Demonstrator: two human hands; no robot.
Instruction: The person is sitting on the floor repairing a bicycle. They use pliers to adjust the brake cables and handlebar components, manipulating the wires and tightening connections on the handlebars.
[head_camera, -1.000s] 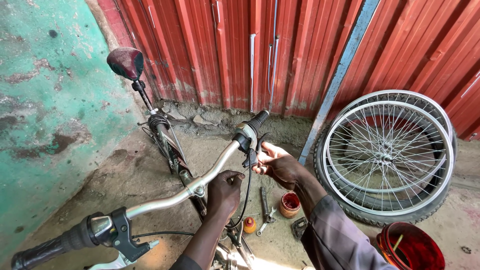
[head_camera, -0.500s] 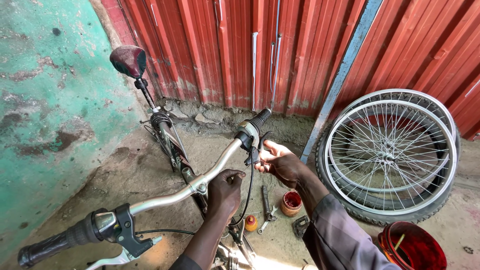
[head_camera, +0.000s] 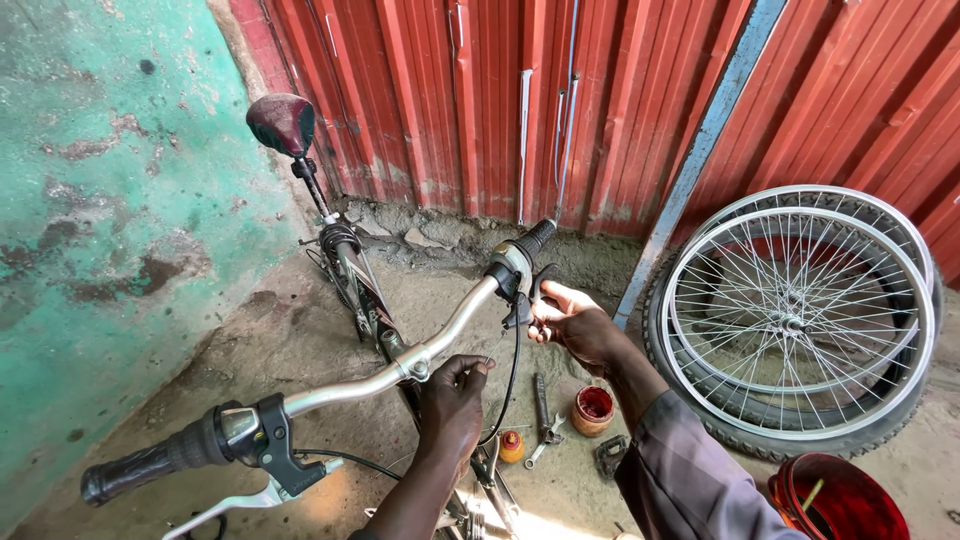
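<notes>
A bicycle stands under me, its silver handlebar (head_camera: 440, 340) running from a black left grip (head_camera: 140, 468) to a black right grip (head_camera: 535, 238). My left hand (head_camera: 452, 400) is closed around the bar's middle by the stem clamp, pinching a black cable (head_camera: 510, 385). My right hand (head_camera: 575, 325) grips the black brake lever (head_camera: 525, 300) under the right grip. The dark red saddle (head_camera: 281, 122) stands beyond the frame (head_camera: 355, 285).
Two spoked wheels (head_camera: 795, 315) lean on the red corrugated wall (head_camera: 600, 100) at right. On the concrete floor lie a wrench (head_camera: 543, 420), a small tin of red grease (head_camera: 593, 408), a small orange bottle (head_camera: 511, 446), a pedal (head_camera: 609, 455) and a red bucket (head_camera: 835, 500). A green wall (head_camera: 90, 200) is at left.
The view has shifted slightly. My right hand has moved a little closer onto the brake lever. My left hand stays on the bar's middle.
</notes>
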